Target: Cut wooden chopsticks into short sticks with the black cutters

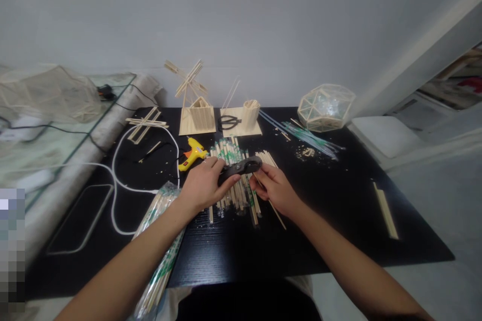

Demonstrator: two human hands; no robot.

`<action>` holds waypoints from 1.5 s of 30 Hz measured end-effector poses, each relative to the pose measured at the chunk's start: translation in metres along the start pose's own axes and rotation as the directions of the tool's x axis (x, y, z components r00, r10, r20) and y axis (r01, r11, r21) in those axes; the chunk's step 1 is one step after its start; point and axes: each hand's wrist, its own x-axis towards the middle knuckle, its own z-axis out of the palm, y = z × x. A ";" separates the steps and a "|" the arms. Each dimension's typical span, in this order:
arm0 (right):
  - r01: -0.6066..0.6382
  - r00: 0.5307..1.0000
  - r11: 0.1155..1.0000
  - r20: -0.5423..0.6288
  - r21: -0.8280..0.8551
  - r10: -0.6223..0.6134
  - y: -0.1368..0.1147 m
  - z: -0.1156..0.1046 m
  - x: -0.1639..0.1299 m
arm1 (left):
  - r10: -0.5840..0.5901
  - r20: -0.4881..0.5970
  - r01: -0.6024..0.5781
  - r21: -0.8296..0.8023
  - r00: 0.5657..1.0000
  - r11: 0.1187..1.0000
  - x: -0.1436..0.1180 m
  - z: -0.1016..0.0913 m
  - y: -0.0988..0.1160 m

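Two hands, cutter (probably), stick

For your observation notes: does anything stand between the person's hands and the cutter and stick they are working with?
Nothing visible does. The left hand already grips the black cutter, and the right hand holds the thin stick beside it.

Wall: a plain pale grey wall stood behind the desk.
Desk: a black tabletop ran up to that wall.
Left side: a glass-topped surface lay beside the desk.
Right side: a white cushion sat by a slanted white beam.
Light: even and soft.
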 end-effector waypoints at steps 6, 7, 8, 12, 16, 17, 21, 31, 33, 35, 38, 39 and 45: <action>0.012 1.000 1.000 0.015 -0.014 -0.012 -0.001 -0.001 0.000 | 0.008 0.000 -0.008 0.017 1.000 1.000 0.000 0.000 0.001; 0.014 1.000 1.000 0.019 -0.016 -0.013 -0.001 -0.002 0.000 | 0.012 -0.004 -0.012 0.021 1.000 1.000 0.000 0.000 0.001; 0.015 1.000 1.000 0.025 -0.017 -0.015 -0.001 -0.002 0.000 | 0.015 -0.008 -0.015 0.026 1.000 1.000 0.000 0.000 0.001; 0.022 0.999 1.000 0.036 -0.011 -0.021 0.000 -0.003 0.001 | 0.010 -0.005 -0.010 0.033 1.000 0.999 0.000 0.000 0.002; 0.021 0.999 1.000 0.036 0.003 -0.021 0.000 -0.004 0.001 | -0.016 0.022 0.015 0.019 1.000 1.000 0.000 0.000 0.004; 0.015 0.999 1.000 0.037 0.008 -0.016 0.000 -0.004 0.001 | -0.027 0.033 0.026 0.011 0.999 1.000 0.000 0.000 0.004; -0.021 0.999 0.999 0.038 0.027 0.020 0.001 -0.004 0.001 | -0.068 0.065 0.071 -0.039 0.996 0.997 0.000 0.001 0.006; 0.051 0.989 0.963 -0.124 -0.263 -0.086 -0.033 -0.027 0.006 | -0.202 0.037 0.202 -0.356 0.979 0.912 0.004 0.008 -0.010; 0.008 0.985 0.895 -0.150 -0.445 -0.084 -0.037 -0.036 0.012 | -0.207 0.030 0.204 -0.363 0.978 0.909 0.005 0.009 -0.011; -0.038 0.984 0.801 -0.164 -0.598 -0.076 -0.036 -0.043 0.019 | -0.209 0.031 0.206 -0.359 0.977 0.910 0.006 0.010 -0.011; -0.058 0.977 0.656 -0.178 -0.753 -0.118 -0.027 -0.044 0.030 | -0.208 0.043 0.210 -0.346 0.977 0.915 0.006 0.012 -0.011; -0.061 0.974 0.610 -0.181 -0.790 -0.137 -0.024 -0.043 0.033 | -0.208 0.045 0.211 -0.341 0.977 0.916 0.006 0.012 -0.011; -0.121 0.966 0.413 -0.203 -0.903 -0.160 -0.009 -0.037 0.050 | -0.218 0.045 0.221 -0.319 0.975 0.922 0.005 0.013 -0.013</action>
